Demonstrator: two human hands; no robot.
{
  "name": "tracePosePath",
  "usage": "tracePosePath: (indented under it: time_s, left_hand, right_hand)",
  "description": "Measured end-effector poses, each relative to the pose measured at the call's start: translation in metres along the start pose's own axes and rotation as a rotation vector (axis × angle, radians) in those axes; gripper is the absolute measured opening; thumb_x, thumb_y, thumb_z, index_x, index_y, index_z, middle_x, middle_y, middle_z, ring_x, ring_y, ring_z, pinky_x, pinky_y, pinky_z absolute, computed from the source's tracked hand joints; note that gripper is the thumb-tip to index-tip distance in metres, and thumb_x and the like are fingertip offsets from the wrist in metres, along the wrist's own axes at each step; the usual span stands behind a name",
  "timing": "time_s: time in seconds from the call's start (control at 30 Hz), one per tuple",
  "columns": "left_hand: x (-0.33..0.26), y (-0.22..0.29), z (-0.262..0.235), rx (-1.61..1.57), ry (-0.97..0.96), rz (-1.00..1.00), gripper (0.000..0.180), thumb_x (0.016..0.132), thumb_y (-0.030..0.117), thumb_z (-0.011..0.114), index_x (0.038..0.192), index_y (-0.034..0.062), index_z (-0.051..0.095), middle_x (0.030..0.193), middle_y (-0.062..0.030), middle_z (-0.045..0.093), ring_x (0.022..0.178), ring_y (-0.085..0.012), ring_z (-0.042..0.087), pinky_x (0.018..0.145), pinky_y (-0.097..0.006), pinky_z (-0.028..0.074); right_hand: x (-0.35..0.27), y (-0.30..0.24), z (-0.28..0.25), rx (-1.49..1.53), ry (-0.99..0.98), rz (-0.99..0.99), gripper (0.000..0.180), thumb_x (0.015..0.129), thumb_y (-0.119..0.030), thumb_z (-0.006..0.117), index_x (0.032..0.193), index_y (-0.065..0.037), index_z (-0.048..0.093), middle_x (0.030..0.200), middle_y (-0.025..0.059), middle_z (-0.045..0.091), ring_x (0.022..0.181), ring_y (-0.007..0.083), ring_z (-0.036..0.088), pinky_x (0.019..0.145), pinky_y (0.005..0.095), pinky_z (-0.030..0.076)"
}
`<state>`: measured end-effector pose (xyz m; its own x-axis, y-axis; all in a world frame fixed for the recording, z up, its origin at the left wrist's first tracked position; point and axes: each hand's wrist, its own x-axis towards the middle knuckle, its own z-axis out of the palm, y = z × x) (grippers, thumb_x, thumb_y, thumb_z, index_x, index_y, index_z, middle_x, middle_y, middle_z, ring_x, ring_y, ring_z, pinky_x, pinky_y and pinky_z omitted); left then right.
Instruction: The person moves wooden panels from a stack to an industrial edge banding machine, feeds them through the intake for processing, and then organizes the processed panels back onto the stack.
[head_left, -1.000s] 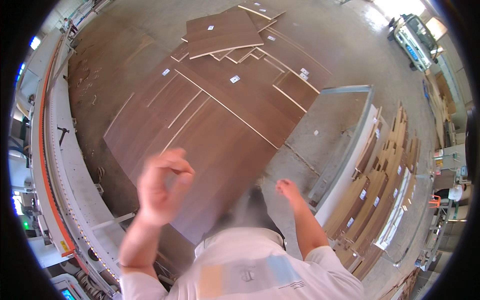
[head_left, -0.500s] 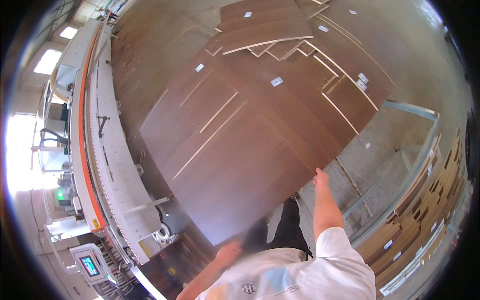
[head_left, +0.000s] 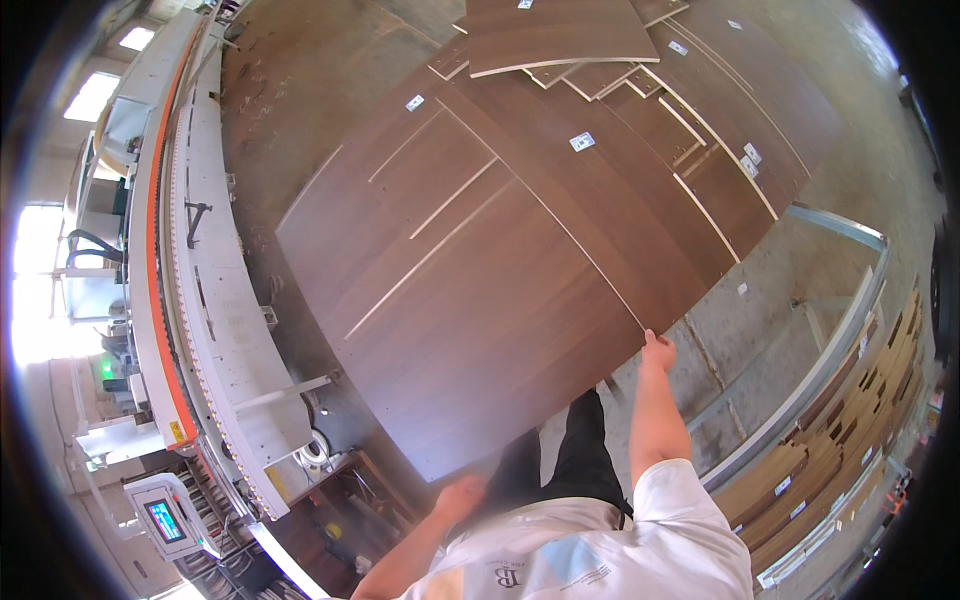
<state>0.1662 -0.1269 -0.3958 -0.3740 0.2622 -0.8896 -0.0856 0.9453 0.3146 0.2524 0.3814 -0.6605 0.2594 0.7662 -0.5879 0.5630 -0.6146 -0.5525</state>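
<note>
A: Workshop floor; grey machine (head_left: 215, 300) runs along the left. Where is the panel?

B: Top panel (head_left: 470, 330) lies on the stack ahead, long axis running away to the left.

A: Hands?

B: Left hand (head_left: 462, 497) loosely curled just below its near corner, holding nothing. Right hand (head_left: 657, 352) touches the right corner; grip unclear.

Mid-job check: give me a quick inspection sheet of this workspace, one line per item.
Surface: concrete floor, bare at right.
Job's things: large dark brown panel on top of a stack of like panels.
Clutter: smaller panels piled at the far end, small white labels on some.
Hands: right hand touches the panel's right corner; left hand at its near edge, grip unclear.
Cables: nothing seen.
Surroundings: long white machine at left; board rack at right.
</note>
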Motion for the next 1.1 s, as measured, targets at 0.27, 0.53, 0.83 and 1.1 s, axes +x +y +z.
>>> tracePosePath:
  time_s: [0.27, 0.53, 0.83, 1.1]
  left_hand:
    - [-0.003, -0.038, -0.019, -0.060, 0.024, -0.153, 0.037, 0.095, 0.028, 0.064, 0.125, 0.0064, 0.066, 0.091, -0.0086, 0.074, 0.084, -0.0171, 0.071, 0.080, -0.032, 0.055]
    - [-0.014, -0.083, -0.023, -0.127, 0.063, -0.092, 0.038, 0.095, 0.029, 0.063, 0.124, 0.0036, 0.065, 0.087, -0.0089, 0.073, 0.082, -0.0165, 0.070, 0.078, -0.032, 0.055]
    - [0.020, -0.117, -0.052, 0.373, 0.141, 0.351, 0.037, 0.098, 0.034, 0.055, 0.125, 0.0105, 0.066, 0.098, -0.0085, 0.074, 0.091, -0.0219, 0.071, 0.084, -0.037, 0.055]
    - [0.162, -0.093, -0.068, -0.060, -0.129, 0.531, 0.042, 0.105, 0.040, 0.047, 0.137, 0.0153, 0.055, 0.131, -0.0082, 0.063, 0.118, -0.0268, 0.062, 0.093, -0.047, 0.053]
  right_hand:
    - [-0.029, -0.003, 0.013, 0.039, -0.447, 0.074, 0.040, 0.085, -0.030, 0.083, 0.107, -0.003, 0.063, 0.094, 0.0057, 0.068, 0.076, 0.0174, 0.063, 0.060, 0.0317, 0.051]
    - [-0.064, 0.004, 0.029, 0.159, -0.577, 0.063, 0.050, 0.084, -0.027, 0.084, 0.119, -0.004, 0.058, 0.108, 0.0064, 0.065, 0.089, 0.0199, 0.064, 0.078, 0.0381, 0.056]
    - [-0.231, 0.111, 0.049, 0.161, -0.624, 0.149, 0.047, 0.083, -0.023, 0.086, 0.119, -0.005, 0.063, 0.108, 0.0055, 0.069, 0.086, 0.0199, 0.067, 0.076, 0.0381, 0.057]
    - [-0.369, 0.130, -0.087, 0.173, -0.846, 0.198, 0.034, 0.088, -0.023, 0.080, 0.113, -0.005, 0.067, 0.101, 0.0055, 0.072, 0.087, 0.0182, 0.070, 0.071, 0.0315, 0.055]
